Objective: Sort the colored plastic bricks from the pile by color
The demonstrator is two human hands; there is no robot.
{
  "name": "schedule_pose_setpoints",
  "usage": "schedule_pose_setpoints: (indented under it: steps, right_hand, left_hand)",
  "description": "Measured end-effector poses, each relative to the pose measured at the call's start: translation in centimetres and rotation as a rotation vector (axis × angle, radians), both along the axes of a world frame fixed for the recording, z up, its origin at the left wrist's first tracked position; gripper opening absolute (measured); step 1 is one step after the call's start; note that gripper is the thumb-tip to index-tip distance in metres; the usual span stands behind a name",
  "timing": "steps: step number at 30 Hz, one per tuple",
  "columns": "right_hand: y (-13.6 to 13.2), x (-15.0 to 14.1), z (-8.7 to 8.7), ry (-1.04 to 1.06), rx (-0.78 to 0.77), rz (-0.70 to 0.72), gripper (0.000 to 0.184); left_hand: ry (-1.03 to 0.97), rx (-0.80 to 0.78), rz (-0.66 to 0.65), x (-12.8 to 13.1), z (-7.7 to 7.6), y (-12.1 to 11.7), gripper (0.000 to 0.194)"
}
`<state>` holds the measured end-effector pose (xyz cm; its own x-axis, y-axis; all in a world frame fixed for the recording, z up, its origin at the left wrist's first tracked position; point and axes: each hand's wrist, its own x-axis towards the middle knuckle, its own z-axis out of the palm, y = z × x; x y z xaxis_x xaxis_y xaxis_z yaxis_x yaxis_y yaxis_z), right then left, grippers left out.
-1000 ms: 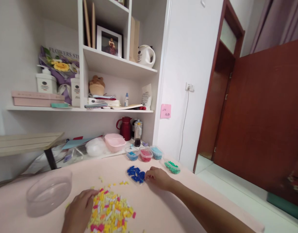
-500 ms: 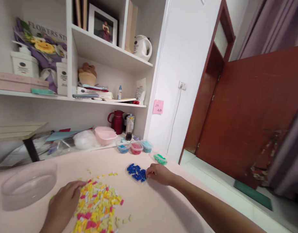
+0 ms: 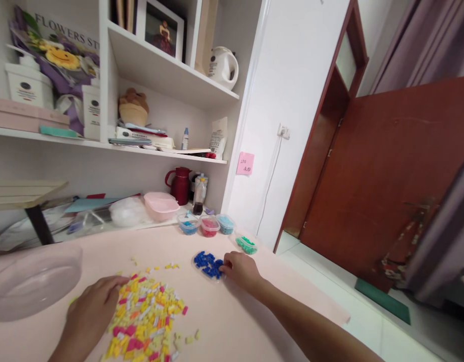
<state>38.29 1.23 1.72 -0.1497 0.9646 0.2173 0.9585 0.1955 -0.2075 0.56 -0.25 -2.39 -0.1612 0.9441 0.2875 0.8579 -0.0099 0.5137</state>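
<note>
My left hand (image 3: 92, 309) lies at the left edge of a loose pile of small building-block pieces (image 3: 151, 311) in yellow, pink, white and orange. Its fingers are stretched out, with nothing visible in them. My right hand (image 3: 241, 271) is at the right side of a shallow clear dish (image 3: 197, 270) that holds dark blue pieces (image 3: 206, 262). Thumb and fingers are bent together at the dish's edge; whether a piece is between them is hidden.
A large clear bowl (image 3: 35, 286) stands on the left of the pink-covered table (image 3: 224, 332). Behind are small tubs of blue pieces (image 3: 188, 226), red pieces (image 3: 210, 226), light blue pieces (image 3: 226, 224) and green pieces (image 3: 246, 245). Beyond them stands a pink basin (image 3: 161, 206).
The view has swung right and slightly down, so the table's contents appear shifted left. My right hand stays beside the blue pieces, my left hand by the pile.
</note>
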Motion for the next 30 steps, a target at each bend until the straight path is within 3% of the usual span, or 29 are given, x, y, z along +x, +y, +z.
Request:
schedule_pose_setpoints:
  steps: [4,7,10,15,19,25,30]
  right_hand:
    - [-0.5,-0.9,0.2,0.034,0.088,0.025,0.021]
    - [-1.0,-2.6,-0.1,0.054,0.138,0.109,0.05]
    - [-1.0,-4.6,-0.8,0.038,0.067,0.119,0.071]
    - [0.3,-5.8,-1.6,0.044,0.059,0.065,0.057]
    - [2.0,-4.3,-1.6,0.015,0.112,-0.062,0.05]
    - [4.6,-1.7,-2.0,-0.014,0.114,-0.287,0.047]
    - [5.6,-1.3,-2.5,-0.008,0.115,-0.29,0.043]
  left_hand:
    - [0.003,-0.031,0.009,0.3,0.5,-0.4,0.042]
    - [0.0,-0.03,0.001,0.3,0.5,-0.5,0.043]
    - [-0.007,-0.017,0.007,0.1,0.3,-0.4,0.043]
    - [-0.038,-0.008,0.001,-0.3,0.2,-0.1,0.044]
    - [-0.063,0.015,-0.009,-0.5,-0.2,0.3,0.042]
    - [-0.075,0.21,0.0,-0.7,-2.2,1.0,0.044]
    - [-0.046,0.081,-0.004,-0.9,-1.7,1.0,0.042]
